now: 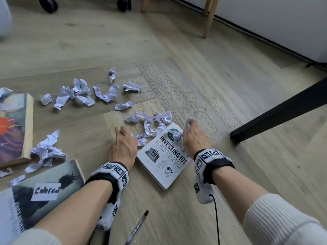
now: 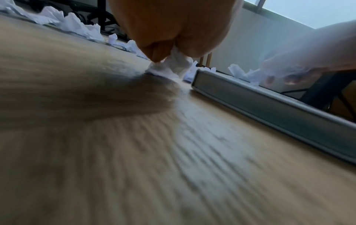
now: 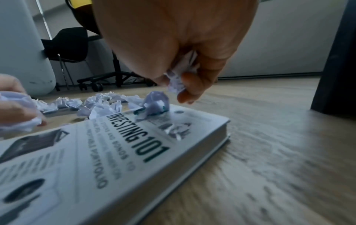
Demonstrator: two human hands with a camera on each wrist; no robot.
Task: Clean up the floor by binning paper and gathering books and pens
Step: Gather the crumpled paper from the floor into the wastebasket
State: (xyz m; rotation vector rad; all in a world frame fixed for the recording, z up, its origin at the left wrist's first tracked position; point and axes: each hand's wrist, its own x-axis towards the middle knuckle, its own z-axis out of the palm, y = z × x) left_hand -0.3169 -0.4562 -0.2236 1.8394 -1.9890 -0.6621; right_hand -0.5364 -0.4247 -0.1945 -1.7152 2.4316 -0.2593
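Note:
Several crumpled paper scraps [image 1: 81, 93] litter the wooden floor. A white book titled Investing 101 [image 1: 164, 163] lies flat between my hands, with one paper ball [image 3: 154, 105] on its cover. My left hand [image 1: 123, 144] is low on the floor beside the book's left edge and pinches a paper scrap [image 2: 171, 67]. My right hand [image 1: 192, 137] hovers over the book's far corner, fingers curled round a crumpled paper wad [image 3: 179, 79]. A black pen [image 1: 137, 228] lies on the floor near me. Two more books, a colourful one [image 1: 14, 128] and a dark one labelled "Colored" [image 1: 47, 190], lie at the left.
A black table leg [image 1: 277, 110] slants across the floor at the right. Wooden chair legs [image 1: 209, 16] and office-chair castors [image 1: 47, 4] stand at the back. A pale rounded bin-like object [image 3: 21, 50] stands at far left. A cable [image 1: 216, 220] trails from my right wrist.

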